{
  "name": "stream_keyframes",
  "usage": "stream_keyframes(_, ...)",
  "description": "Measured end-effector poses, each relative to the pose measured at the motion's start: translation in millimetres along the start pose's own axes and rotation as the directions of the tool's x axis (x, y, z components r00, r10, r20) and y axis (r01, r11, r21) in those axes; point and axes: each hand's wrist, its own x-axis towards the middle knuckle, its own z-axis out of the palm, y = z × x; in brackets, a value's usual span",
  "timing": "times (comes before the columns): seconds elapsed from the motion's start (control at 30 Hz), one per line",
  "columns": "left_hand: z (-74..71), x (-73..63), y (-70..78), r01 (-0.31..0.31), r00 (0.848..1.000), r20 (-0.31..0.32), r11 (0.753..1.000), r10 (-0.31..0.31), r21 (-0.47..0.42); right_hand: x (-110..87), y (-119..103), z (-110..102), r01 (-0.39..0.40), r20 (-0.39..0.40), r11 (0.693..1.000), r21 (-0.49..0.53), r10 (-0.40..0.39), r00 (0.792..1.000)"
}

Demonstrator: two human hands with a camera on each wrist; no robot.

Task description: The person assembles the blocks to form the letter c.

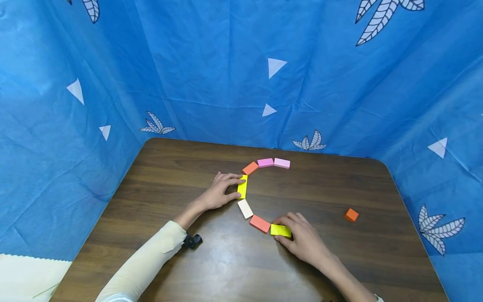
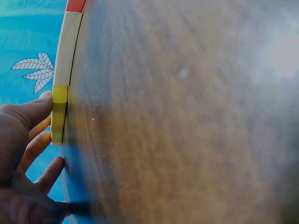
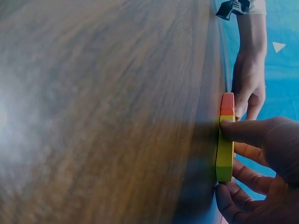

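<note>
My left hand [image 1: 219, 191] holds the yellow block [image 1: 242, 187] on the left side of a curved row, thumb near one end and fingers farther along. In the left wrist view, that yellow block [image 2: 59, 114] stands end to end with a cream block [image 2: 68, 49]. At the row's near end, my right hand [image 1: 303, 238] grips another yellow block [image 1: 280, 230] between thumb and fingers. This yellow block [image 3: 225, 149] meets a coral block [image 3: 227, 103] in the right wrist view. All the blocks in the row lie flat.
Beyond the left hand the row curves on with an orange block [image 1: 250, 168], a pink block [image 1: 266, 162] and a pale pink block [image 1: 282, 163]. A separate orange block [image 1: 351, 215] sits to the right on the wooden table [image 1: 158, 167]. Blue curtain [image 1: 203, 75] surrounds the table's back and sides.
</note>
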Motion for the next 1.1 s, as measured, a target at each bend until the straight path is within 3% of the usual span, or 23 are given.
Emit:
stream_keyframes(0.4, -0.7, -0.3, 3.1, 0.026, 0.999, 0.020, 0.999, -0.027, 0.038, -4.2, 8.6, -6.2, -0.020, 0.046, 1.000, 0.001, 0.020, 0.999)
stream_keyframes(0.73, -1.7, 0.3, 4.1, 0.028, 0.999, 0.023, 0.999, -0.029, 0.031, -18.2, 33.4, -23.4, -0.044, 0.030, 0.999, -0.022, 0.045, 0.999)
stream_keyframes(1.1, -2.7, -1.5, 4.9, 0.024, 0.999, 0.029, 1.000, -0.024, 0.019, -29.4, 76.1, -38.2, -0.079, -0.096, 0.997, 0.013, 0.080, 0.992)
